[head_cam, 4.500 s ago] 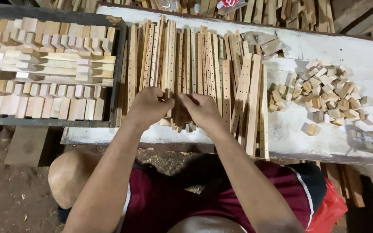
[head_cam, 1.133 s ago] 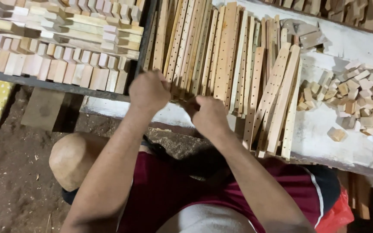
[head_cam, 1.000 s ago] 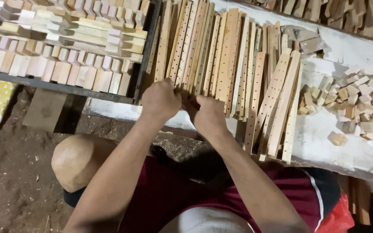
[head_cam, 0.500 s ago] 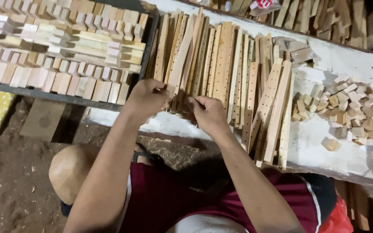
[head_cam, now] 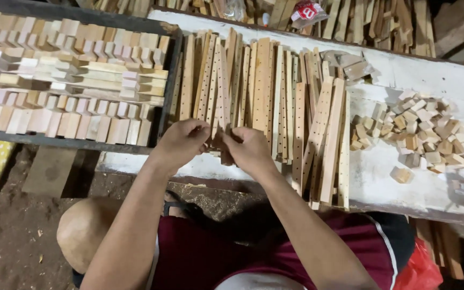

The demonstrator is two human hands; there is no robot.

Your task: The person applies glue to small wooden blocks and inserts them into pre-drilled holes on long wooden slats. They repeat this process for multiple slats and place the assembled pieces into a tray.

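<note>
Both hands, left hand and right hand, pinch a drilled wooden strip pointing toward twelve o'clock; a careless tug could topple neighbouring strips at three o'clock.

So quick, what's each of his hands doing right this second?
Left hand: closed on the near ends of the drilled wooden strips.
Right hand: closed on the same strips.
</note>
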